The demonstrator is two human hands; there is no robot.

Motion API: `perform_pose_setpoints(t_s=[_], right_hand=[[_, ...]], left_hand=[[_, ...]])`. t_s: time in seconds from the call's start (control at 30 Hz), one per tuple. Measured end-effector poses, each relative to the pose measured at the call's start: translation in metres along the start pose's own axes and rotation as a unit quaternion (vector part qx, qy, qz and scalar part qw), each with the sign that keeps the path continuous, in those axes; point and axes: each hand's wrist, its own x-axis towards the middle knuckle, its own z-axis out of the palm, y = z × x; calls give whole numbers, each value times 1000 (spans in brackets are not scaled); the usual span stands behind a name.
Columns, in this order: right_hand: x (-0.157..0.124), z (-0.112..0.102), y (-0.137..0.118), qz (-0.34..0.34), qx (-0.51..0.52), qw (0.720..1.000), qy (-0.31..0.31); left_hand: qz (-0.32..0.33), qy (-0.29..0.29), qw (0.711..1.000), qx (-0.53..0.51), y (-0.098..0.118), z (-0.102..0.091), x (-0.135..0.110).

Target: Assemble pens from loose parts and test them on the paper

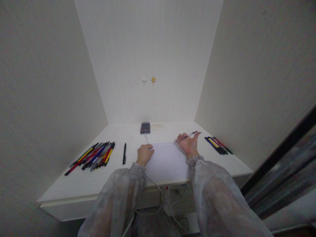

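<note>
A white sheet of paper (168,161) lies at the front of the desk, with faint marks along its top edge. My left hand (144,154) rests palm down on the paper's left edge, fingers lying loosely and holding nothing. At the upper right corner of the sheet is my right hand (188,144), palm turned up and thumb stretched out. Its curled fingers hold a pen (194,133), whose dark-tipped end sticks out toward the thumb; the rest is partly hidden by the hand. To the left of the paper, a single black pen (124,153) lies lengthwise on the desk.
A heap of several mixed-colour pens (95,155) spreads over the left of the desk (71,189). Several more pens (218,145) lie side by side at the right. A phone-like dark device (145,128) with a cable stands at the back. Walls enclose three sides; cables hang below.
</note>
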Motion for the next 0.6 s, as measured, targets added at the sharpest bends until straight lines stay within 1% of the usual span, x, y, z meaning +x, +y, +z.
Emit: perform_pose_setpoints(t_s=[0.1, 0.23, 0.43, 0.6], right_hand=[[-3, 3, 0, 18, 23, 999, -23], [-3, 3, 0, 26, 25, 999, -25], [-1, -3, 0, 16, 9, 999, -34], [3, -8, 2, -14, 3, 1000, -18]], left_hand=[[3, 1, 1000, 0, -1, 1, 1], [3, 8, 1000, -12, -1, 1, 1], [7, 12, 1000, -18, -3, 2, 1], [5, 14, 1000, -22, -3, 2, 1]])
